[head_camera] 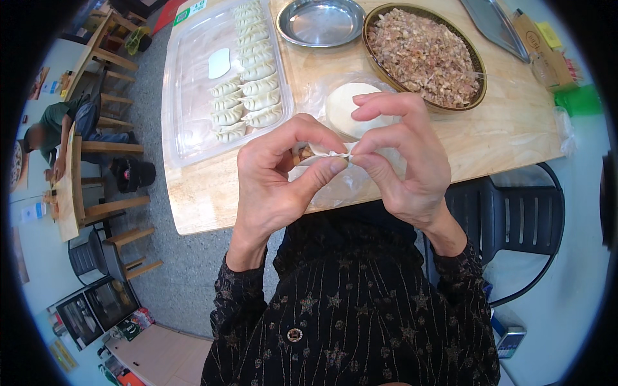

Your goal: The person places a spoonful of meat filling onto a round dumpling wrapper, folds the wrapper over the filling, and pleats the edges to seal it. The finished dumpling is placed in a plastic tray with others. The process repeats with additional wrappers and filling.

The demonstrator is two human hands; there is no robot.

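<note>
Between my two hands is a partly pleated dumpling point(316, 153), its filling showing at the left end. My left hand point(285, 169) cradles it and presses the edge with thumb and forefinger. The thumb and forefinger of my right hand point(405, 154) pinch the right end of the same dough, the other fingers lifted. Just behind lies a stack of round dough wrappers point(352, 108) on clear plastic film point(333, 190). To the left, a clear plastic tray point(193, 111) holds pleated dumplings point(260, 87) in two rows. A large bowl point(475, 103) of minced filling point(420, 53) stands behind my right hand.
A round steel dish point(321, 21) sits between tray and bowl. At the far right are a metal tray point(497, 26) and a cardboard box point(543, 53). A black chair point(521, 217) stands right of me. Another person point(58, 125) sits at a table far left.
</note>
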